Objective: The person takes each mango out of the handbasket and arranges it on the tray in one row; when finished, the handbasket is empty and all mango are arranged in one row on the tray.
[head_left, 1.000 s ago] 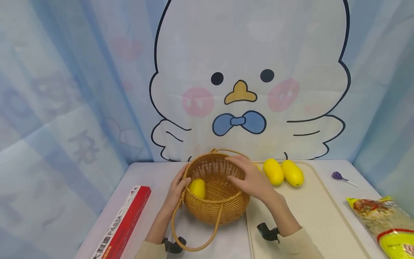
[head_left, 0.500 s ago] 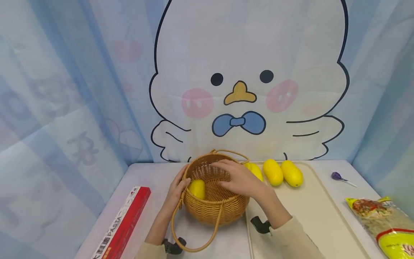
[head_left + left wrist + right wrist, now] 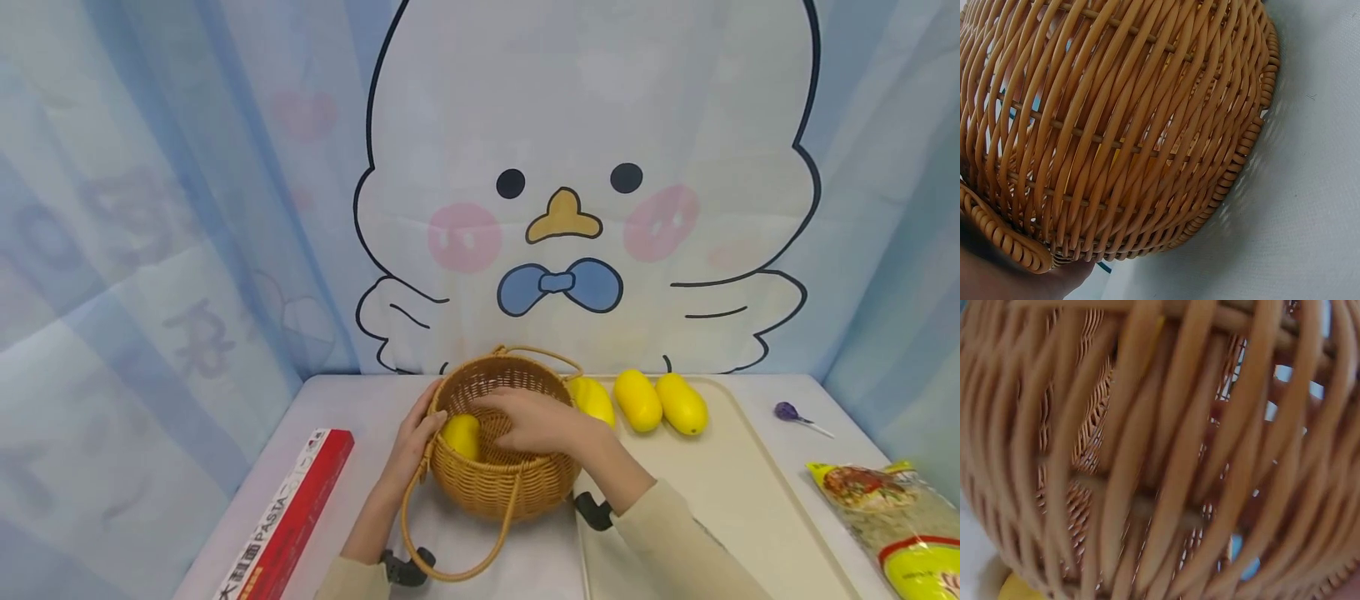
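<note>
A round wicker basket [image 3: 498, 490] stands at the middle of the table, partly overlapping the tray's left edge. My left hand [image 3: 409, 437] grips its left rim, thumb over the edge and fingers outside. Inside lies a smooth yellow oval fruit [image 3: 461, 437] against the left wall. My right hand [image 3: 542, 422] reaches in over the right rim, thumb and fingers apart, fingertips near the fruit with nothing between them. Woven wicker [image 3: 1122, 125] fills most of the left wrist view, and the basket wall [image 3: 1147, 456] hides most of the right hand in its wrist view.
Several yellow fruits [image 3: 637, 401] lie at the back of a cream tray [image 3: 697, 500]. A red pasta box [image 3: 303, 500] is on the left; a purple lollipop [image 3: 787, 411] and a food bag [image 3: 892, 517] on the right. One basket handle [image 3: 457, 575] hangs towards me.
My right hand has moved left and lower, from the basket's right rim to inside, close to the fruit. The left hand keeps its grip, and the basket stays in place.
</note>
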The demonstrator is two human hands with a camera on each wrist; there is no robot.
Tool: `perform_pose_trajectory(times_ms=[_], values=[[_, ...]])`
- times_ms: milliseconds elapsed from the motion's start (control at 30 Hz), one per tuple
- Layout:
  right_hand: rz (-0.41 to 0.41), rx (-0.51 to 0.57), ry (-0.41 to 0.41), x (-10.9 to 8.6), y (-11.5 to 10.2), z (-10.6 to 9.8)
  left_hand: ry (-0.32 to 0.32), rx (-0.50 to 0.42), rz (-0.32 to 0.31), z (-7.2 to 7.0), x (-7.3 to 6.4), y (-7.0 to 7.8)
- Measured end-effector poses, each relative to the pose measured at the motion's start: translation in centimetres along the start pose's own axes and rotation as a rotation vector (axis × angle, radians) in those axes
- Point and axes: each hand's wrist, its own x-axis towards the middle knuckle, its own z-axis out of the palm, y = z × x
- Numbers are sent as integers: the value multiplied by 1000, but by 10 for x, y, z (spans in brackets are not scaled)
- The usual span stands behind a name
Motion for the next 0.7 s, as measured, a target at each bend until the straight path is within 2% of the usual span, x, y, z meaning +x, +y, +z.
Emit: perform_pose_trajectory(times_ms=[167,400,700], values=[[-5,39,-81,12,1,4,2,-10,-6,1,0,-1],[8,66,-149,22,0,11,-7,-11,-8,2,2,-2],[-50,19,-213,31,-4,17,-5,6,-3,-2,2,-3]])
